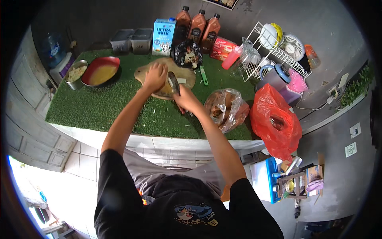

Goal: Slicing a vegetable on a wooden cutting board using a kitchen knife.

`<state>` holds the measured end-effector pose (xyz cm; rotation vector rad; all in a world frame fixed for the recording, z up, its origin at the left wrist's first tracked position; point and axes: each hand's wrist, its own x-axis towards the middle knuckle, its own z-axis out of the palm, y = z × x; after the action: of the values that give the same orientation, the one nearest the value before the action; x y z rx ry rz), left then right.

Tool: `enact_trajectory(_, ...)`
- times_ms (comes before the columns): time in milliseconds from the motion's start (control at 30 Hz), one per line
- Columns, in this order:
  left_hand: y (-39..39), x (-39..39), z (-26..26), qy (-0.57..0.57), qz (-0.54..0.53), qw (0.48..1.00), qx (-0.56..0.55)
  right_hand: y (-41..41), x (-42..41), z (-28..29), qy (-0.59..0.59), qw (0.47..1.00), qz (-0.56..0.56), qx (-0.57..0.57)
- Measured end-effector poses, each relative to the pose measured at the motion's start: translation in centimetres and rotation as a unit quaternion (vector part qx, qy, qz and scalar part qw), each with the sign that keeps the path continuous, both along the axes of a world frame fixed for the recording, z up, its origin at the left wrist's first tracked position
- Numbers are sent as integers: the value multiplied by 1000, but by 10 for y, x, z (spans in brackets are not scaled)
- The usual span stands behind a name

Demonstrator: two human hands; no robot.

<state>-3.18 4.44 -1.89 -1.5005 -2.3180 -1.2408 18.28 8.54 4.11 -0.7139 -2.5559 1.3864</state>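
On the turf-covered counter lies a wooden cutting board (143,70). My left hand (155,77) is laid on its left part with the fingers pointing away from me; whether anything is under the palm is hidden. At the board's front right, my right hand (187,98) grips a knife (173,82), its dark, stained blade pointing away from me over the board. Beside the blade is a pale, flat strip (181,81). A yellowish patch (166,90) shows on the board between my hands. Behind it, a black plastic bag (179,53) holds pale scraps. To its right lies a green-handled peeler (203,76).
Left stand a red bowl of yellow liquid (101,74) and a metal bowl of pale pieces (76,74). A milk carton (163,37) and several brown bottles (197,27) line the back. Right are a clear bag (228,107), a red bag (274,119) and a dish rack (271,52).
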Motion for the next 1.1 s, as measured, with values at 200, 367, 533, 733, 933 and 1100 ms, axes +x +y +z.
enact_trajectory(200,-45,41,16,101,-51,993,-42,-3,34,-32,222,947,-87,-216)
enact_trajectory(367,-53,54,24,123,-60,990,-21,-4,41,-40,264,929,-111,-233)
enact_trajectory(533,-53,54,28,122,-61,990,-45,-8,40,-34,248,948,-99,-174)
enact_trajectory(733,-54,50,26,119,-55,991,-40,-3,31,-25,202,959,-95,-174)
enact_trajectory(933,-59,45,25,78,-72,994,-37,0,10,-12,165,978,-118,-50)
enact_trajectory(1100,-61,44,24,72,-85,993,-33,2,-19,-11,198,956,-182,118)
